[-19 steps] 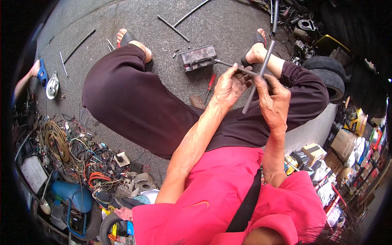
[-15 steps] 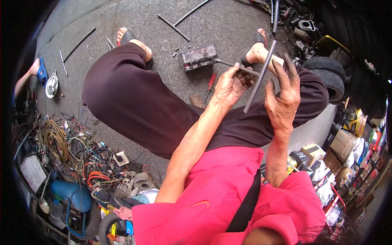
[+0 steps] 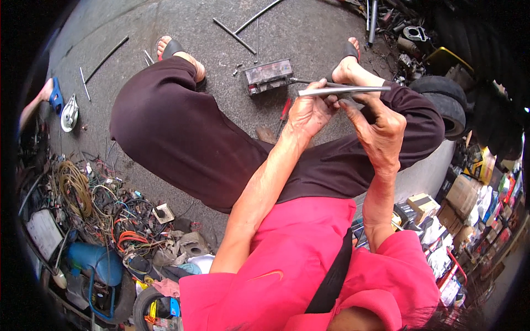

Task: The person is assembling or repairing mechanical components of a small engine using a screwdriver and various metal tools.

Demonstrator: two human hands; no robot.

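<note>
A T-handle wrench (image 3: 342,90) is between my hands, its crossbar lying nearly level. My left hand (image 3: 310,113) is closed around its shaft, just below the crossbar. My right hand (image 3: 381,129) has bent fingers at the crossbar's right half, thumb toward the middle; the fingertips are partly hidden behind the bar. Past my left hand, the shaft's far end appears beside the right end of a dirty, dark, box-shaped battery (image 3: 269,76) on the ground. A red-handled screwdriver (image 3: 285,108) lies nearer me, close to my left wrist.
Another T-handle tool (image 3: 234,36) and a long rod (image 3: 107,59) lie on the pavement ahead. Stacked tyres (image 3: 441,102) stand right. Tangled wires (image 3: 102,204) heap up at lower left, with boxes (image 3: 424,207) at right. Another person's foot in a blue slipper (image 3: 56,99) shows far left.
The wrench's crossbar has turned from steeply slanted to nearly level. My right hand has gone from spread fingers beside the bar to bent fingers against it. My left hand stays on the shaft.
</note>
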